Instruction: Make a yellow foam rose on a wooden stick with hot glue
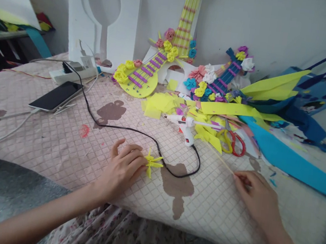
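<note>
Yellow spiky flower [153, 162] and thin stick [225, 163] touch left and right hands [124, 166] [256, 197].

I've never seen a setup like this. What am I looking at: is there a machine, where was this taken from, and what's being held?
There's no robot here, just a person's two bare hands. The single picture comes from a camera worn on the head, looking forward and down. The left hand touches a spiky yellow paper shape; whether it grips it is hard to tell. The right hand pinches a thin pale strip. On the quilted cloth lie a white glue gun, scissors, a phone and paper scraps. Behind them are guitar-shaped crafts decorated with paper flowers.
</note>
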The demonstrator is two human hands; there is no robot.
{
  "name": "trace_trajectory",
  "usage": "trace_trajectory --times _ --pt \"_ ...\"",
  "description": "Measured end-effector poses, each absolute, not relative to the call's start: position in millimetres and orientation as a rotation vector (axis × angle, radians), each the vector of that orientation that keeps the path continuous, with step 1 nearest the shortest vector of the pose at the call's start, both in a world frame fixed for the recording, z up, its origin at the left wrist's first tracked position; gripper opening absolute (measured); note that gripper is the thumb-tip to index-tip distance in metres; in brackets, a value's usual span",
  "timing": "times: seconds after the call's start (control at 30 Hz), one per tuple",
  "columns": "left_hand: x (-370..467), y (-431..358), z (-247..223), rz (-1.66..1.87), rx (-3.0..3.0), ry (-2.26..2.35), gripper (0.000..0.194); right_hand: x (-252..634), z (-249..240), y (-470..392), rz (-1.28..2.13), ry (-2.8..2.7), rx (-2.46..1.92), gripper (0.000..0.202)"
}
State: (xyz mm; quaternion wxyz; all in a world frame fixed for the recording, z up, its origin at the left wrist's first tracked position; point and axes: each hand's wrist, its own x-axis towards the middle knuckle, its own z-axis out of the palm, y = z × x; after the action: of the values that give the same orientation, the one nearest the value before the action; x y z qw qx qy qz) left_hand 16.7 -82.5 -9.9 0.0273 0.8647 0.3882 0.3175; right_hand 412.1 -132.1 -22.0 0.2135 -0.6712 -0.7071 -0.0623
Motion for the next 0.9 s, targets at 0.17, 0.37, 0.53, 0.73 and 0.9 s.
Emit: trace_trajectory --times 0.17,0.37,0.53,0.73,0.9 --pt "14 -80 -11 0.989 2.697 1.197 0.013 398 -13 -108 -0.243 -1.897 -1.832 0.020" --pt "15 -78 -13 1.007 2.704 1.185 0.011 349 4 -59 0.139 -1.906 -1.665 0.034" --pt "14 -79 -13 1.018 2.662 1.169 0.011 309 0 -12 0.445 -1.961 -1.632 0.045" --pt "12 -79 -13 1.027 2.640 1.158 0.012 283 -1 7 0.530 -1.966 -1.644 0.030" --pt "12 -80 -14 1.038 2.660 1.142 0.013 285 8 -7 0.602 -1.855 -1.638 0.028"
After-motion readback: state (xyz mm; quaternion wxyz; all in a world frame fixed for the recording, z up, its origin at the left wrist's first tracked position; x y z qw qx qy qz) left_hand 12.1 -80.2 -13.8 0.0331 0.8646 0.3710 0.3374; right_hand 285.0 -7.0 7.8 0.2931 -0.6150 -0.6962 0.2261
